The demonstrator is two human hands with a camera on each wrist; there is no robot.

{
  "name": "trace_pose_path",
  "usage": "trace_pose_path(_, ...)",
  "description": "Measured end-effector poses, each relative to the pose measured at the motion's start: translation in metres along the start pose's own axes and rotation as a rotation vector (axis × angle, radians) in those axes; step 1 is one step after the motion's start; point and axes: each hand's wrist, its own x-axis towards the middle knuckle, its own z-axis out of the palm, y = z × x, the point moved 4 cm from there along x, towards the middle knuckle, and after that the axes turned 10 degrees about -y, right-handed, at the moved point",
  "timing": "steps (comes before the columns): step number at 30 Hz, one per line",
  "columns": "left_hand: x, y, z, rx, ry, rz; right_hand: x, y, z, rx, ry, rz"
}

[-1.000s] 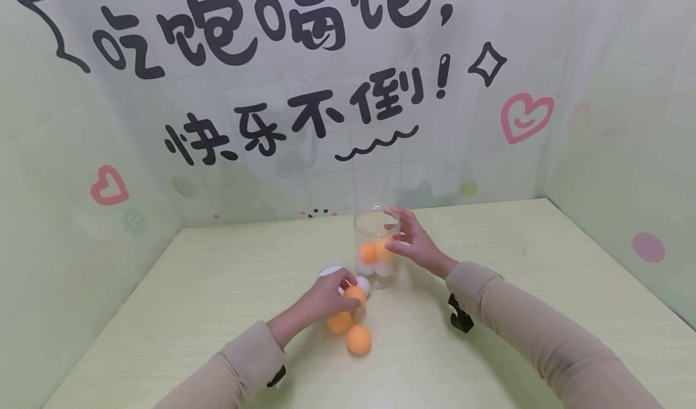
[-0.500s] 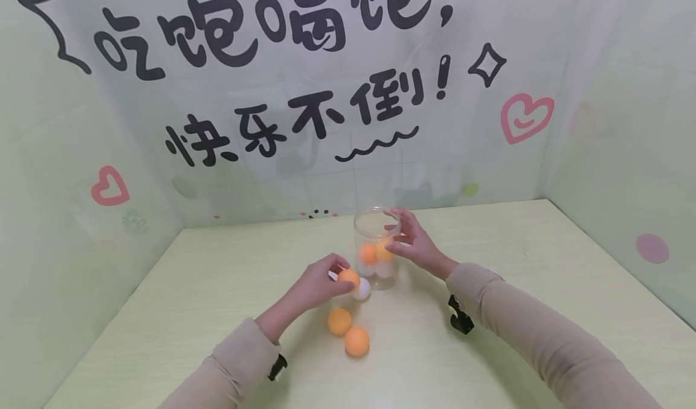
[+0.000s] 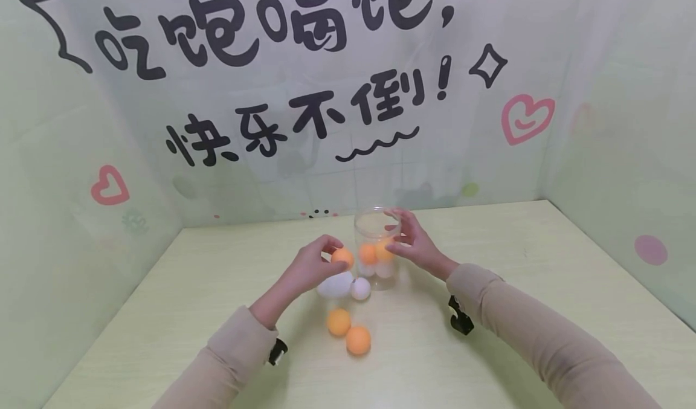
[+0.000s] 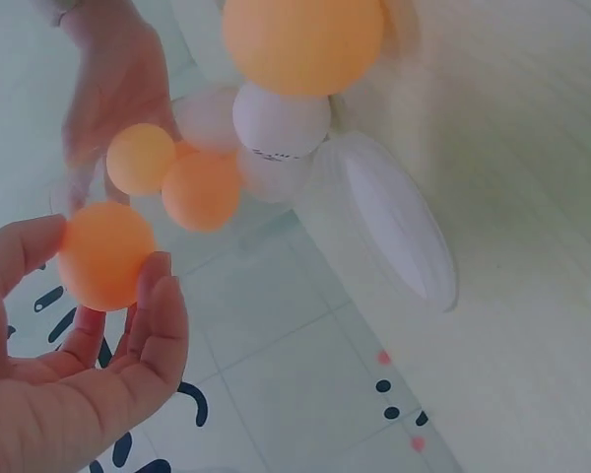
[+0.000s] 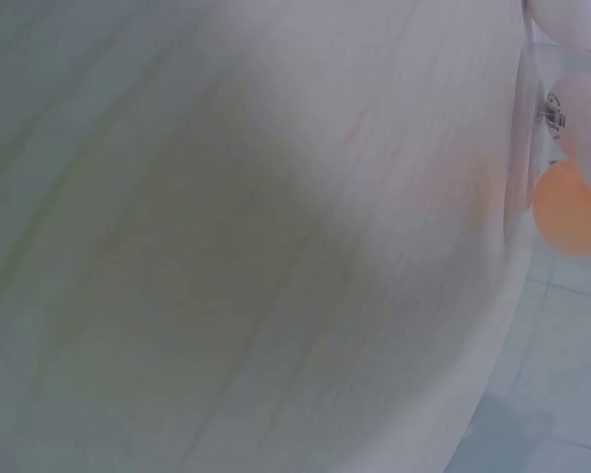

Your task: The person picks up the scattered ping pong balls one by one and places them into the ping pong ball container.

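Observation:
My left hand (image 3: 315,265) pinches an orange ping-pong ball (image 4: 106,258) between thumb and fingertips, just left of a clear jar (image 3: 377,222) and below its rim in the head view. The jar stands upright, with orange balls (image 3: 368,254) above white ones (image 3: 384,268) inside. Around the jar's right side curl the fingers of my right hand (image 3: 415,244). A whitish round lid (image 4: 394,222) lies flat below my left hand, beside a loose white ball (image 3: 360,289). Two more orange balls (image 3: 339,322) rest nearer the front. The right wrist view catches the jar's lower part and some balls (image 5: 571,209).
The pale wooden table (image 3: 478,360) ends at a printed cloth backdrop (image 3: 261,185) close behind the jar. Cloth side walls (image 3: 625,173) flank it left and right.
My left hand has lifted the orange ball up and away from the two front balls, bringing it beside the jar and uncovering the lid. My right hand stays on the jar.

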Motion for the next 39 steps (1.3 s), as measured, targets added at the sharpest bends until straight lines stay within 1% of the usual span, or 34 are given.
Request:
trace_pose_path(10, 0.007, 0.021, -0.012, 0.029, 0.052, 0.064, -0.001, 0.001, 0.000, 0.001, -0.002, 0.009)
trace_pose_path(15, 0.008, 0.031, -0.021, 0.037, 0.080, 0.067, -0.001, -0.001, 0.000, -0.010, -0.009, 0.012)
trace_pose_path(21, 0.016, 0.044, -0.027, 0.047, 0.118, 0.106, -0.002, -0.001, 0.000, -0.005, -0.010, 0.005)
trace_pose_path(26, 0.024, 0.052, -0.029, 0.064, 0.121, 0.114, -0.002, -0.001, 0.000, 0.002, -0.011, 0.002)
trace_pose_path(31, 0.032, 0.060, -0.028, 0.087, 0.117, 0.149, -0.002, -0.002, -0.001, -0.011, -0.012, 0.009)
trace_pose_path(35, 0.036, 0.064, -0.024, 0.092, 0.093, 0.165, -0.002, -0.001, -0.001, -0.017, -0.013, 0.012)
trace_pose_path(39, 0.041, 0.067, -0.019, 0.107, 0.070, 0.154, -0.002, -0.001, -0.001, -0.014, -0.012, 0.011)
